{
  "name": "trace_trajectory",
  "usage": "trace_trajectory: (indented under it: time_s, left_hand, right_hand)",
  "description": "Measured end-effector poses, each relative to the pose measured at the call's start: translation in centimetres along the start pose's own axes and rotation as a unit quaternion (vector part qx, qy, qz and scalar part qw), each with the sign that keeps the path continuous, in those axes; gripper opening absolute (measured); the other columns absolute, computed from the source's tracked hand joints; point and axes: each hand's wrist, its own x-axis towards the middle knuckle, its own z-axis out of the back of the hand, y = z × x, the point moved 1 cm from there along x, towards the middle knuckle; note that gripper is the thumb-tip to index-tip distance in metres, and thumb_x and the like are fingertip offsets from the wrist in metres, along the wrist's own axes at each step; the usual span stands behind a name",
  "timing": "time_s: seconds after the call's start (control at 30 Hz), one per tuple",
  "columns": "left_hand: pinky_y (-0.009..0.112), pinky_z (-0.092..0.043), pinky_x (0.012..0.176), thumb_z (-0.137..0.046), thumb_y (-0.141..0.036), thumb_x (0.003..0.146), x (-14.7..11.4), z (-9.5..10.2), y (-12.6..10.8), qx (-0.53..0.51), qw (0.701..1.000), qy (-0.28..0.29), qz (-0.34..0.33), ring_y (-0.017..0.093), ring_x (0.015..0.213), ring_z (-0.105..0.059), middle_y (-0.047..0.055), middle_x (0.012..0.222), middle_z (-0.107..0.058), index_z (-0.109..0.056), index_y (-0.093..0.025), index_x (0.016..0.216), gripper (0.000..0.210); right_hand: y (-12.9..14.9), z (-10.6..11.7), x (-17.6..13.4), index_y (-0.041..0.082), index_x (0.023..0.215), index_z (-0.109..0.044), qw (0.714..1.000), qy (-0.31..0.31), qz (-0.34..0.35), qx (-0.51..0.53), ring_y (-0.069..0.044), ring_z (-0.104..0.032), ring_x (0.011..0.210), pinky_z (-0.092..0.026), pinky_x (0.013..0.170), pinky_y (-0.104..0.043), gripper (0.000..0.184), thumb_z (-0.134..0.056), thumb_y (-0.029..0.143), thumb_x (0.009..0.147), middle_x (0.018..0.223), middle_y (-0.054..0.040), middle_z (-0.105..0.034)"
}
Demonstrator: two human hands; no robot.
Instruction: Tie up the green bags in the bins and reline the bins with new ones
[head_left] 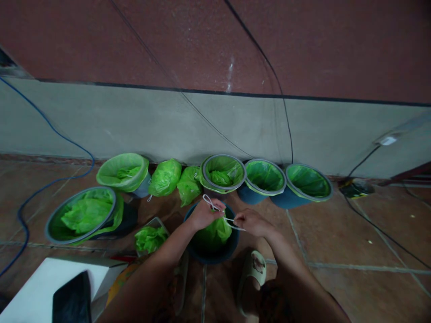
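Right in front of me a dark bin [194, 253] stands on the floor with a green plastic bag [215, 235] in it. White string [232, 222] runs from the gathered top of the bag between my hands. My left hand [207, 214] pinches it, and a loop of it sticks up past the fingers. On the other side my right hand [252, 222] grips the string with fingers closed, and a loose end lies near the fingertips. Both hands are above the bin's rim.
Lined bins [266, 177] stand along the wall, with tied green bags [165, 177] among them. More lined bins [81, 215] are at left. A small container of crumpled green bags [150, 240], a white box [43, 287] and a dark phone-like object [72, 298] lie nearer. A blue cable [22, 211] crosses the floor.
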Motion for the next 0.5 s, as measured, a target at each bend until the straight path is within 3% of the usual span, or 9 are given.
trace_trajectory:
  time_s: [0.07,0.1,0.2,0.3,0.4,0.5]
  left_hand:
    - [0.026,-0.049,0.075,-0.07,-0.019,0.07,-0.1,0.0,-0.3,0.058,0.998,0.019,-0.026,0.015,0.075,-0.065,0.002,0.077,-0.072,-0.073,-0.018,0.084,0.014]
    - [0.026,-0.05,0.076,-0.068,-0.018,0.072,-0.2,0.0,-0.4,0.078,0.996,0.024,-0.039,0.015,0.077,-0.066,0.002,0.079,-0.072,-0.073,-0.019,0.086,0.015]
    - [0.027,-0.05,0.081,-0.059,-0.013,0.079,-0.4,-0.3,-0.6,0.119,0.988,0.025,-0.094,0.016,0.081,-0.067,0.004,0.088,-0.074,-0.074,-0.02,0.089,0.02]
    - [0.028,-0.049,0.085,-0.051,-0.009,0.082,-0.7,-0.6,-0.7,0.153,0.974,0.024,-0.166,0.017,0.088,-0.066,0.006,0.096,-0.073,-0.074,-0.021,0.094,0.028]
    - [0.029,-0.049,0.085,-0.047,-0.01,0.085,-1.0,-0.8,-0.6,0.159,0.966,0.006,-0.203,0.017,0.089,-0.066,0.007,0.095,-0.072,-0.073,-0.02,0.098,0.03]
    - [0.03,-0.049,0.086,-0.048,-0.016,0.089,-1.2,-0.9,-0.8,0.145,0.969,-0.038,-0.195,0.017,0.09,-0.066,0.008,0.094,-0.072,-0.072,-0.019,0.098,0.025]
  right_hand:
    - [-0.4,0.0,0.6,0.021,0.067,-0.07,0.992,-0.124,0.01,-0.013,-0.017,-0.06,0.069,-0.045,0.069,-0.029,0.017,-0.054,0.014,0.068,0.069,-0.0032,-0.07]
    - [-0.4,-0.2,0.9,0.021,0.075,-0.072,0.988,-0.151,0.024,0.006,-0.019,-0.063,0.078,-0.046,0.075,-0.031,0.024,-0.052,0.011,0.067,0.079,-0.0038,-0.073]
    - [0.2,-1.2,1.6,0.021,0.093,-0.073,0.985,-0.103,0.096,0.096,-0.019,-0.065,0.09,-0.047,0.087,-0.032,0.037,-0.046,0.011,0.069,0.095,-0.0029,-0.074]
    - [0.9,-2.2,2.0,0.019,0.089,-0.071,0.977,-0.07,0.12,0.161,-0.017,-0.065,0.087,-0.048,0.086,-0.03,0.036,-0.045,0.01,0.066,0.089,-0.002,-0.073]
    - [1.5,-2.5,1.8,0.018,0.089,-0.07,0.958,-0.05,0.062,0.274,-0.015,-0.065,0.077,-0.051,0.075,-0.028,0.031,-0.049,0.012,0.067,0.086,-0.0025,-0.072]
    - [2.2,-2.1,1.1,0.018,0.097,-0.067,0.919,-0.04,-0.025,0.392,-0.014,-0.066,0.071,-0.052,0.06,-0.025,0.025,-0.055,0.024,0.075,0.094,-0.0062,-0.072]
